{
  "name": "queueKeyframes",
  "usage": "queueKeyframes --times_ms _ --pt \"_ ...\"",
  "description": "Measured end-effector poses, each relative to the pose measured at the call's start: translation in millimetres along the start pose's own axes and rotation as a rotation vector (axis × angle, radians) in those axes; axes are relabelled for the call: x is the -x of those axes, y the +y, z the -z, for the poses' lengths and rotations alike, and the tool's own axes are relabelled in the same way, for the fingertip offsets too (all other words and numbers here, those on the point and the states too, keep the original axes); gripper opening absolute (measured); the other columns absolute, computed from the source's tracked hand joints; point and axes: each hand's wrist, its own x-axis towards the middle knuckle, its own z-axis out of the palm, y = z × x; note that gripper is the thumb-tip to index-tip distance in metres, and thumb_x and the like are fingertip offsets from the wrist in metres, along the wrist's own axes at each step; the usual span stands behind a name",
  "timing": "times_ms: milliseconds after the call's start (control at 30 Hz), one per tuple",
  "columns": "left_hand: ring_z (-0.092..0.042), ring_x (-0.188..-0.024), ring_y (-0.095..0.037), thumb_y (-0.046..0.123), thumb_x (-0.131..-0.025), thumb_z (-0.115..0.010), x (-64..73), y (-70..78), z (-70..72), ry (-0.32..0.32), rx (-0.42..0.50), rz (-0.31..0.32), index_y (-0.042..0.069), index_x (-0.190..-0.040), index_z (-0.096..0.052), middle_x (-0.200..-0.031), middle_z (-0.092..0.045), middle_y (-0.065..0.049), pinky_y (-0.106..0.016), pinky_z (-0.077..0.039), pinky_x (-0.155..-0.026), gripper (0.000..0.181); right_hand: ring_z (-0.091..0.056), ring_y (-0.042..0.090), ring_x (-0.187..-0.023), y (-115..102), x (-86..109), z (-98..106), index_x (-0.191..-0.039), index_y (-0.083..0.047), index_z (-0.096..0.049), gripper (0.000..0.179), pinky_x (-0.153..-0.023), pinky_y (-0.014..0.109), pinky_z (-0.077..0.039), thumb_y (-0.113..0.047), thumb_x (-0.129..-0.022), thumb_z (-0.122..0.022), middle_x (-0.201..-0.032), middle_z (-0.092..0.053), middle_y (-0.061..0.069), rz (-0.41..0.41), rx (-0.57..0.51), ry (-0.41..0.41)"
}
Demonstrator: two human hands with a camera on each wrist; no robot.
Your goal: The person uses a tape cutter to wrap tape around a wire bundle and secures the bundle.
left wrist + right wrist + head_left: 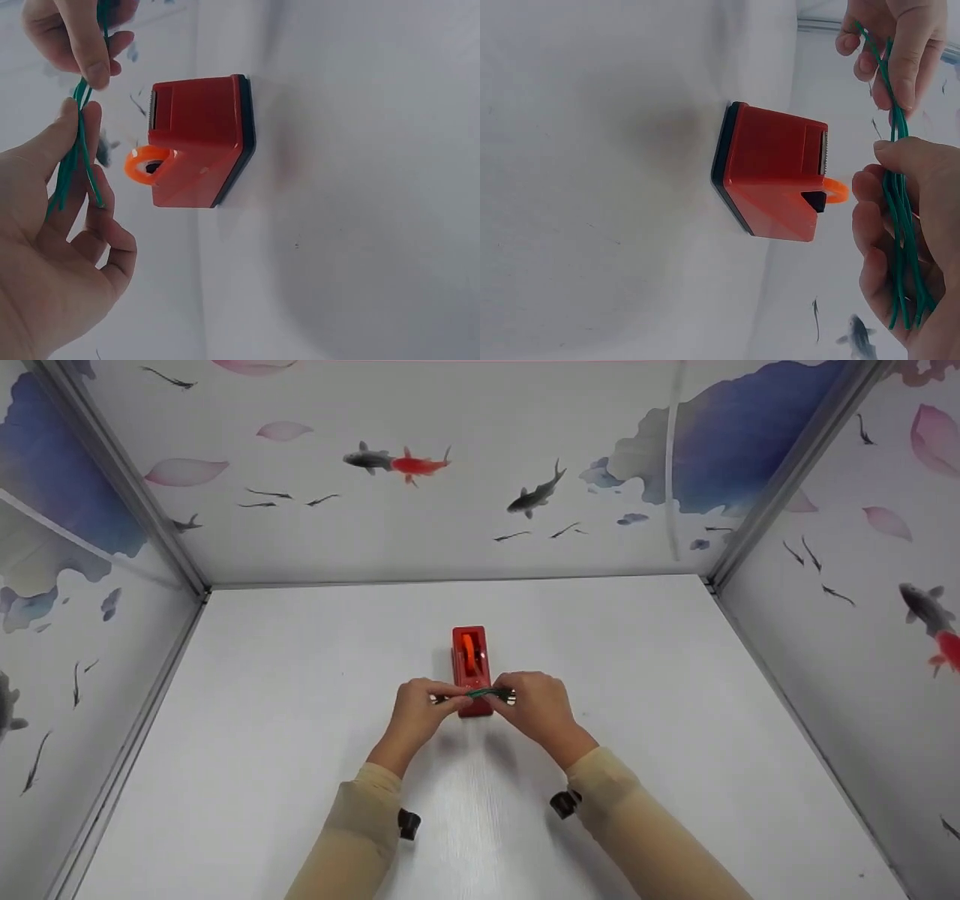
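Note:
A bundle of thin green strands (pixel 486 692) is held crosswise between both hands, over the front part of a red tape dispenser (pixel 472 681). My left hand (pixel 421 706) pinches one end between thumb and fingers; in the left wrist view loose strand ends splay over its palm. My right hand (pixel 536 701) pinches the bundle on the other side, and in the right wrist view several strands (pixel 901 247) run down across its curled fingers. Only a short stretch of the bundle shows between the two thumbs. The dispenser stands upright on its dark base, with an orange roll (pixel 136 165) in it.
The white tabletop (pixel 300 810) spreads around the dispenser. Walls with painted fish and petals, such as the back wall (pixel 465 532), enclose the table at the back and both sides. Small black wrist cameras (pixel 564 804) are worn under the sleeves.

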Motion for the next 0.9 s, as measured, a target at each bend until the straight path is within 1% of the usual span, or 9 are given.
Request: queueKeyframes --times_ms 100,267,367,433,533,633,767,833,900 --pt "-0.059 -0.092 -0.017 0.024 -0.084 -0.086 0.0 -1.0 -0.1 0.009 -0.05 -0.025 0.025 -0.103 -0.084 -0.095 -0.073 0.003 -0.031 -0.052 -0.079 0.019 -0.062 0.008 -0.072 1.6 -0.9 1.5 -0.097 -0.021 -0.08 0.014 -0.067 0.028 -0.054 -0.034 -0.093 -0.078 -0.086 -0.077 -0.007 -0.041 -0.076 -0.062" --pt "-0.057 -0.089 -0.016 0.023 -0.085 -0.085 0.4 -1.6 0.1 0.023 -0.115 -0.069 0.027 -0.103 -0.084 -0.09 -0.072 0.006 -0.032 -0.05 -0.076 0.018 -0.062 0.012 -0.078 7.6 -4.1 7.0 -0.102 -0.022 -0.078 0.013 -0.069 0.029 -0.055 -0.032 -0.095 -0.076 -0.094 -0.075 -0.007 -0.12 -0.314 -0.209" --pt "-0.056 -0.088 -0.015 0.023 -0.085 -0.085 0.2 -2.7 -0.3 0.041 -0.159 -0.098 0.028 -0.102 -0.084 -0.088 -0.072 0.007 -0.031 -0.048 -0.074 0.018 -0.062 0.02 -0.082 13.3 -6.6 9.2 -0.109 -0.02 -0.077 0.017 -0.07 0.029 -0.053 -0.031 -0.099 -0.071 -0.1 -0.075 -0.003 -0.147 -0.452 -0.298" --pt "-0.056 -0.087 -0.015 0.022 -0.085 -0.086 0.0 -3.5 -0.9 0.055 -0.189 -0.125 0.028 -0.102 -0.085 -0.087 -0.073 0.007 -0.03 -0.047 -0.073 0.018 -0.063 0.024 -0.086 16.7 -7.9 10.3 -0.115 -0.016 -0.077 0.022 -0.071 0.029 -0.052 -0.03 -0.102 -0.067 -0.105 -0.075 0.004 -0.149 -0.511 -0.347" --pt "-0.055 -0.086 -0.014 0.022 -0.084 -0.086 0.4 -4.2 -2.0 0.075 -0.238 -0.152 0.026 -0.102 -0.085 -0.086 -0.074 0.007 -0.029 -0.048 -0.072 0.019 -0.063 0.023 -0.086 20.3 -8.8 11.0 -0.12 -0.01 -0.075 0.026 -0.072 0.029 -0.051 -0.027 -0.104 -0.063 -0.108 -0.075 0.013 -0.14 -0.544 -0.397" --pt "-0.055 -0.086 -0.014 0.023 -0.083 -0.087 0.3 -4.2 -3.3 0.097 -0.286 -0.167 0.025 -0.102 -0.085 -0.086 -0.074 0.007 -0.03 -0.047 -0.074 0.019 -0.061 0.02 -0.08 22.4 -8.3 10.6 -0.118 -0.008 -0.076 0.025 -0.069 0.028 -0.05 -0.024 -0.104 -0.063 -0.108 -0.074 0.018 -0.132 -0.555 -0.416" --pt "-0.054 -0.086 -0.014 0.026 -0.083 -0.087 -1.0 -4.5 -5.1 0.123 -0.351 -0.167 0.027 -0.101 -0.085 -0.088 -0.075 0.007 -0.034 -0.042 -0.081 0.018 -0.065 0.028 -0.077 24.4 -6.4 7.6 -0.114 -0.011 -0.077 0.02 -0.065 0.028 -0.051 -0.024 -0.103 -0.066 -0.107 -0.073 0.02 -0.142 -0.589 -0.411" --pt "-0.054 -0.087 -0.014 0.026 -0.084 -0.087 -1.7 -4.5 -5.9 0.129 -0.375 -0.166 0.028 -0.1 -0.085 -0.088 -0.075 0.007 -0.035 -0.041 -0.083 0.017 -0.067 0.037 -0.08 24.9 -6.0 6.3 -0.112 -0.013 -0.077 0.018 -0.065 0.028 -0.052 -0.024 -0.102 -0.067 -0.107 -0.073 0.021 -0.152 -0.611 -0.408" --pt "-0.054 -0.087 -0.014 0.026 -0.084 -0.086 -2.2 -4.2 -6.4 0.134 -0.391 -0.164 0.028 -0.1 -0.085 -0.089 -0.075 0.007 -0.036 -0.04 -0.084 0.016 -0.069 0.038 -0.081 24.5 -5.9 5.4 -0.111 -0.015 -0.077 0.016 -0.065 0.029 -0.054 -0.024 -0.101 -0.068 -0.105 -0.074 0.017 -0.164 -0.624 -0.404"
